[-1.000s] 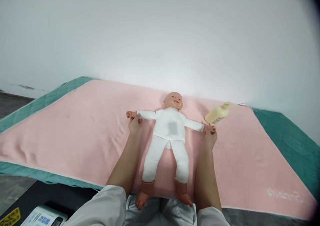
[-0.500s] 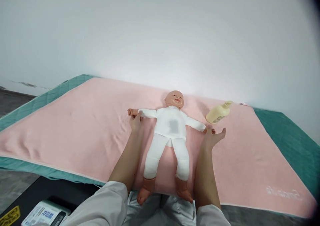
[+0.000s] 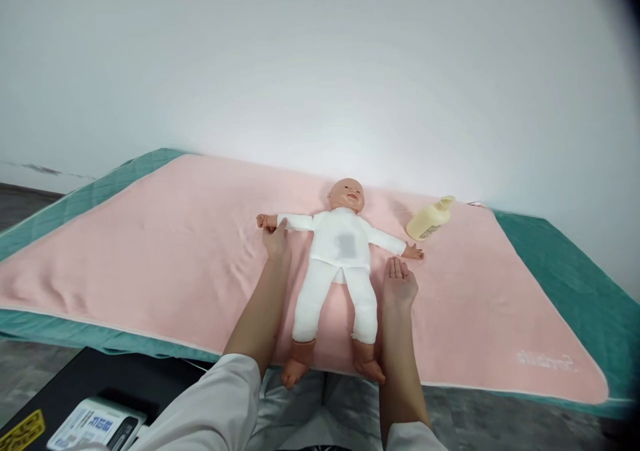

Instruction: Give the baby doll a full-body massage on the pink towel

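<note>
A baby doll (image 3: 341,238) in a white top and trousers lies on its back on the pink blanket (image 3: 165,251), arms spread, a grey patch on its chest. My left hand (image 3: 275,238) is closed around the doll's arm on the left, near the wrist. Palm up, my right hand (image 3: 400,281) rests beside the doll, just below its arm on the right; the fingers are extended and hold nothing. A pale yellow pump bottle (image 3: 430,219) stands tilted in view beyond that arm.
Under the pink blanket lies a green quilted cover (image 3: 565,258). A white wall (image 3: 320,71) rises behind. At the lower left, a white device (image 3: 97,426) sits on a black surface (image 3: 130,378).
My right hand has left the doll's hand, moved left and toward me, and turned palm up. My left hand stays at the doll's other arm. The view has shifted slightly.
</note>
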A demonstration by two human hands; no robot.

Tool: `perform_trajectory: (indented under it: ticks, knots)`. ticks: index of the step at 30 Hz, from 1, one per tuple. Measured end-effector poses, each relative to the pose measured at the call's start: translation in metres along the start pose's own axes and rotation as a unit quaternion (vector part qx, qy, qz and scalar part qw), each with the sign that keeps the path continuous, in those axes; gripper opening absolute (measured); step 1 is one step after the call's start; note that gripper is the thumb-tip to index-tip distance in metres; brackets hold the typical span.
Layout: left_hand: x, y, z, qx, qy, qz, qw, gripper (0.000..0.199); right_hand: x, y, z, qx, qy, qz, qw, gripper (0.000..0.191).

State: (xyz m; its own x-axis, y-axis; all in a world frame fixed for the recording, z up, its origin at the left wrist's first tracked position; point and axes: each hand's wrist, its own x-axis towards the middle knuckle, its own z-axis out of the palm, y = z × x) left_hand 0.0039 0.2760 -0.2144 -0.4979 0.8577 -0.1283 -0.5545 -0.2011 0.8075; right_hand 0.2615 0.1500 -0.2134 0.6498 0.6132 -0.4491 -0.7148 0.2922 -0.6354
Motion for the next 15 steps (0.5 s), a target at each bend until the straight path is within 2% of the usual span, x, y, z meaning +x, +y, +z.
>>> perform_trajectory:
  ticks: [6,10,15]
  knots:
    - [-0.002,0.004,0.004,-0.014,0.024,-0.015,1.000,0.027,0.023,-0.023,0.014,-0.007,-0.018,0.088,0.996,0.030]
    - [-0.003,0.006,0.004,-0.015,0.023,-0.027,0.999,0.030,0.036,-0.023,0.017,-0.081,-0.037,0.064,0.994,0.020]
    - [-0.002,0.007,0.003,-0.006,0.015,-0.036,0.999,0.033,0.045,-0.014,0.020,-0.109,-0.026,0.023,0.993,0.008]
